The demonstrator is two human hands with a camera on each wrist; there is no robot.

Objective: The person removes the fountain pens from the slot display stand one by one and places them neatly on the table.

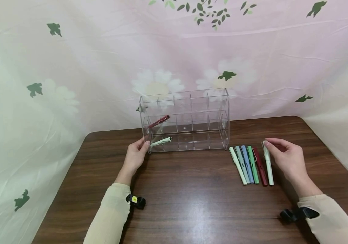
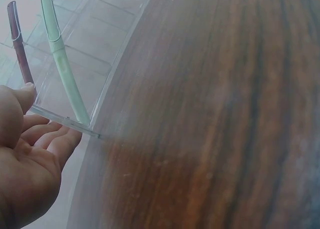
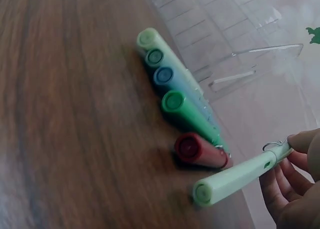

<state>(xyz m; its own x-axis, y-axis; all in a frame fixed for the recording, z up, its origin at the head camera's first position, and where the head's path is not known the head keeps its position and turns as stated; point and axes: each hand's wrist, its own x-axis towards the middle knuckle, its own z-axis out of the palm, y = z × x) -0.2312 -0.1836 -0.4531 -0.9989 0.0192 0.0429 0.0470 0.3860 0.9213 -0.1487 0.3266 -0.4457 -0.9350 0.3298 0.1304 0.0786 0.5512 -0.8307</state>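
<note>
The left hand grips the clear plastic compartment rack by its side, probably to steady it; the right hand pinches a slim white pen by its cap, beside five coloured pens on the brown wood-grain tabletop.

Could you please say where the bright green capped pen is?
In the head view, the bright green pen lies on the right half of the brown wooden table, between a blue pen and a dark red pen.
</note>
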